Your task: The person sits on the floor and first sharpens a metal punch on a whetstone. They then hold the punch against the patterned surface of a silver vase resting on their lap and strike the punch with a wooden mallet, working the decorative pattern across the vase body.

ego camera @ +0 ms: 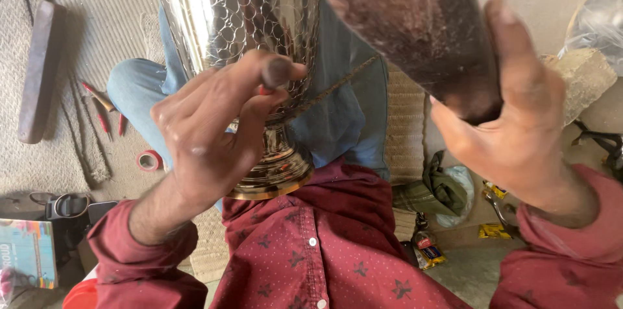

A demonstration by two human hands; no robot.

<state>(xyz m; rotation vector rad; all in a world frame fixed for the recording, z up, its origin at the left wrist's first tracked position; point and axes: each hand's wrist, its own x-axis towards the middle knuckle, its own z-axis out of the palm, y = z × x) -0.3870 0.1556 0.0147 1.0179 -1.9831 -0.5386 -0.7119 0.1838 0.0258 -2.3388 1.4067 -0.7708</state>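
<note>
While the silver vase point(240, 30) rests foot-down in the seated person's lap, propped against the blue trousers point(337, 114), the left hand point(207, 134) closes around a thin chasing punch point(324, 92) whose shaft runs slantwise across the vessel's lower body. The vase wall shows a scale-like pattern already raised over most of the visible surface; its stepped foot point(272, 176) sits just above the maroon shirt point(311, 250). The right hand point(519, 127) grips a dark, heavy wooden mallet point(415, 23), lifted close to the camera and blurred, with the thumb laid along its side. Good practice, judged from this posture, calls for the punch tip to stay seated on the metal and square to the curve, so that the blow does not skid; where the tip meets the wall cannot be made out. The vessel needs firm bracing between the knees, since a rounded, polished body may roll under a strike. Nearby on the woven mat point(91, 36) lie red-handled tools point(104, 114) and a roll of red tape point(150, 160), well apart from the work.
</note>
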